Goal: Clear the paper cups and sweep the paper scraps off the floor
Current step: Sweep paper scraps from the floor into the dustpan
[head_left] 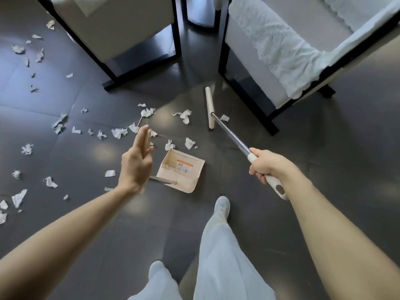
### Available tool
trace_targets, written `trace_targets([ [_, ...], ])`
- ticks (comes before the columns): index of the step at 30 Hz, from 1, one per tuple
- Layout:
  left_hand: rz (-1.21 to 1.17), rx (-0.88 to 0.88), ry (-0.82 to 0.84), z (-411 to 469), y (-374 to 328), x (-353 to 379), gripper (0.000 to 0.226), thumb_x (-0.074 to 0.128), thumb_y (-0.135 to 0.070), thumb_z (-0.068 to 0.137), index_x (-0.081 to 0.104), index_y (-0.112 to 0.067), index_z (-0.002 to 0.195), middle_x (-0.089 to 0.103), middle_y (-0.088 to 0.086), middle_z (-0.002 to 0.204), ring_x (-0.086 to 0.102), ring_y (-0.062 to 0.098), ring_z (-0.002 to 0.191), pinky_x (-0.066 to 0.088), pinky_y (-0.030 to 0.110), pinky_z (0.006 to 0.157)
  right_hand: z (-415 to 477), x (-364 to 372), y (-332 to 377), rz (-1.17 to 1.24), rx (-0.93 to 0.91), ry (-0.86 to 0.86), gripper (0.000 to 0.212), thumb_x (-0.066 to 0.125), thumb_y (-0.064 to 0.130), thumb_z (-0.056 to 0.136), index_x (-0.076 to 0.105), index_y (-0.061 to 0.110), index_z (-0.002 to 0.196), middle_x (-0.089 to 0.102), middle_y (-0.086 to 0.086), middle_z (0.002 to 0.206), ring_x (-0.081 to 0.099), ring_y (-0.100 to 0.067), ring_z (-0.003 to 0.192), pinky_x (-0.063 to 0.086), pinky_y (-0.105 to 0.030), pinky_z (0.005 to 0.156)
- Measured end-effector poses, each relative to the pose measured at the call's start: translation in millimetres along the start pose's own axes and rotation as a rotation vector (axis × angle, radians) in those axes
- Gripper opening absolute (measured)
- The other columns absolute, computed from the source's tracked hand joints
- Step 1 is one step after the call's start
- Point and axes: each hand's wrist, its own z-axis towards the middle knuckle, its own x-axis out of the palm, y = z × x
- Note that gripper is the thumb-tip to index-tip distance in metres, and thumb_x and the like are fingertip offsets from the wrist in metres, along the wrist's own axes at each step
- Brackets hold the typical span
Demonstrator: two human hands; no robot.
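**Ready to sweep**

The right hand (264,164) grips the broom (229,133), its head down on the floor (303,169), likely to push scraps (119,133) into the pan (180,173). The left hand (136,163) lays straight fingers (140,137) on the pan's handle (162,180), maybe to steady it. Scraps lie just past those fingers and out to the floor's left edge.

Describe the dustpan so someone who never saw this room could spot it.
On the floor in front of the black-framed chairs, look between the left hand and the right hand. The dustpan lies there: a cream tray with a comb-toothed edge and an orange label, unlike the white paper scraps around it.
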Motion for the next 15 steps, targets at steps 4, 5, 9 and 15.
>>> trace_targets([
  [4,-0.093,-0.073,-0.060,38.4,-33.2,31.1,0.057,0.051,-0.003,0.096,0.040,-0.028,0.145,0.048,-0.022,0.124,0.049,-0.013,0.107,0.026,-0.008,0.085,52.2,-64.0,31.6,-0.386,-0.015,-0.143,0.069,0.049,-0.009,0.074,0.037,0.015,0.138,0.061,-0.015,0.093,0.058,-0.032,0.085,0.055,-0.044,0.076],
  [5,-0.102,-0.083,-0.063,47.9,-37.9,35.9,0.057,0.051,-0.002,0.095,0.040,-0.028,0.145,0.048,-0.023,0.124,0.045,-0.017,0.110,0.025,-0.009,0.087,63.2,-75.5,39.7,-0.446,-0.014,-0.165,0.067,0.048,-0.009,0.073,0.038,0.015,0.135,0.060,-0.014,0.094,0.058,-0.033,0.086,0.055,-0.040,0.071],
  [9,-0.093,-0.117,-0.100,72.2,-47.0,38.4,0.056,0.051,0.003,0.094,0.044,-0.023,0.142,0.048,-0.019,0.124,0.039,-0.017,0.115,0.025,-0.010,0.085,101.5,-97.0,66.9,-0.612,-0.019,-0.137,0.064,0.049,-0.009,0.074,0.038,0.010,0.134,0.052,-0.013,0.096,0.049,-0.027,0.073,0.040,-0.030,0.054],
  [15,-0.082,-0.155,-0.157,82.8,-35.8,32.3,0.056,0.051,0.003,0.094,0.041,-0.020,0.144,0.049,-0.014,0.127,0.035,-0.020,0.117,0.024,-0.010,0.088,110.5,-72.8,107.0,-0.670,-0.116,0.059,0.073,0.058,-0.010,0.070,0.036,0.005,0.138,0.059,-0.017,0.107,0.053,-0.031,0.077,0.045,-0.030,0.056],
])
